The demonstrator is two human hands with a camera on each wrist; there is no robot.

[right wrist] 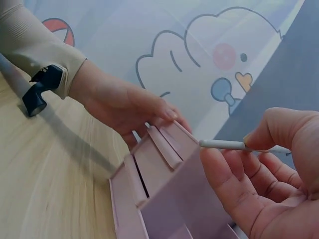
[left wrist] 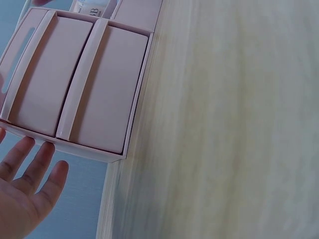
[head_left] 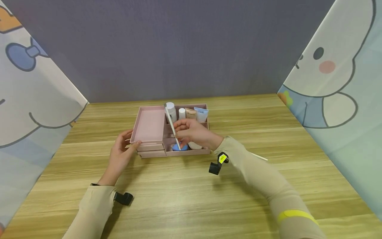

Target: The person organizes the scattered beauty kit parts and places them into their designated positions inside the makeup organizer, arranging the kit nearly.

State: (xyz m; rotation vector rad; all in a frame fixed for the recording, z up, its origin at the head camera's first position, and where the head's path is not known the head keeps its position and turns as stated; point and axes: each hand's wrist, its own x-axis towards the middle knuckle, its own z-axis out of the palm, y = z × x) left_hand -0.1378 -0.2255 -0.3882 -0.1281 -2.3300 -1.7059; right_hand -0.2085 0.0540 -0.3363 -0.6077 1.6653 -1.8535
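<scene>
Wood-grain desk [head_left: 191, 199], grey wall [head_left: 179, 49] behind. Slim white rod [head_left: 170, 119], frame centre: I pinch it in my right hand [head_left: 195, 132], long axis upper-left to lower-right, above the pink rectangular organizer [head_left: 150, 124]. Left hand [head_left: 120, 149] farther off, fingers extended, touching organizer's lower-left corner.

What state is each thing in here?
Upper drawer: shut
Lower drawer: shut
White stick: slanted, pinched in right hand
Left hand: touching pink organizer
Large white bottle: upright
Beige tube: upright
Blue tube: upright
Second white stick: on the table, partly hidden
</scene>
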